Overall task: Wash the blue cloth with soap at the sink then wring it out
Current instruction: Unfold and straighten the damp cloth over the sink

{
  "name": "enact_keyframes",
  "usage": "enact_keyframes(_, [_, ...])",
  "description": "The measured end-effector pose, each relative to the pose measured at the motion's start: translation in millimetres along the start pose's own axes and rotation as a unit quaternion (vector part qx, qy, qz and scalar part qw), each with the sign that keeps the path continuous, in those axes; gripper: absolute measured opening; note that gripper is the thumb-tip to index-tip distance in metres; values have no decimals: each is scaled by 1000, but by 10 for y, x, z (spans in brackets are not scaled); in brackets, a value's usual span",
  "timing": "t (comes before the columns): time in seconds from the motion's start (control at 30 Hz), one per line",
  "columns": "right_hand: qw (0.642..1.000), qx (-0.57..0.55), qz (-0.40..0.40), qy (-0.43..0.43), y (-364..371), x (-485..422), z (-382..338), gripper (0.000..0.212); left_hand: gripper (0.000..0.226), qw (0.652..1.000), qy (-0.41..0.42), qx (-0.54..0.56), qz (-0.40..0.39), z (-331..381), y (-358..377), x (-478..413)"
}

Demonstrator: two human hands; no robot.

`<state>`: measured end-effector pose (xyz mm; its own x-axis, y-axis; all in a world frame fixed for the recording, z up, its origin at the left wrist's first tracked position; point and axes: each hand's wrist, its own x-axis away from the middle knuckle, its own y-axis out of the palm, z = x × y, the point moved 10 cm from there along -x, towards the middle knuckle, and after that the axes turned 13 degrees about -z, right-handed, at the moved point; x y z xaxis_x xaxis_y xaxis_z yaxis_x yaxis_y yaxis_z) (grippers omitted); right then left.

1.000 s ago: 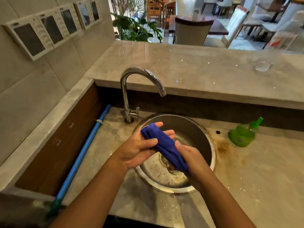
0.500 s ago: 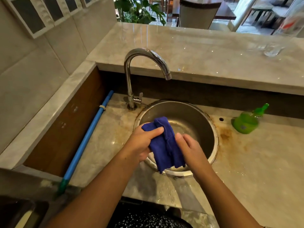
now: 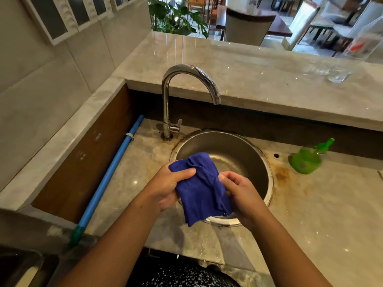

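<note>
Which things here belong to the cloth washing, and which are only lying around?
For the job: blue cloth, gripped by left hand and right hand; sink; tap; green bottle, probably soap.
Lying about: blue pole; glass on the upper counter; plant.

The blue cloth (image 3: pixel 199 195) is soft, matt woven fabric, creased and limp. The sink (image 3: pixel 228 143) is steel, dull grey inside with a brighter polished rim (rust-brown staining rings it on the stone). The tap (image 3: pixel 165 100) is chromed metal, mirror-glossy. The bench (image 3: pixel 321 214) looks like pale veined marble, smooth and shiny, with water beads near its front edge. The raised ledge (image 3: pixel 248 65) has the same finish. The green bottle (image 3: pixel 304 162) is translucent plastic. The blue pipe (image 3: pixel 109 175) is smooth, matt plastic. The wall tiles (image 3: pixel 41 100) have a satin ceramic sheen, and the side panel (image 3: pixel 83 154) is brown wood.
</note>
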<state>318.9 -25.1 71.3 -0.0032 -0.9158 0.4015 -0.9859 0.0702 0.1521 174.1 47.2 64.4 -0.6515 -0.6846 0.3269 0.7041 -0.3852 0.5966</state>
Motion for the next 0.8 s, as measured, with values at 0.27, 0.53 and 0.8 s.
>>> enact_keyframes(0.27, [961,266,-67,-29,341,-131,-199,39,23,999,1,-32,20,69,-141,137])
enact_keyframes(0.53, [844,530,-29,-76,649,-261,-245,35,28,998,33,-12,43,-8,-240,271])
enact_keyframes(0.8, [957,282,-54,-39,681,-493,-38,14,37,995,25,-3,95,10,-717,458])
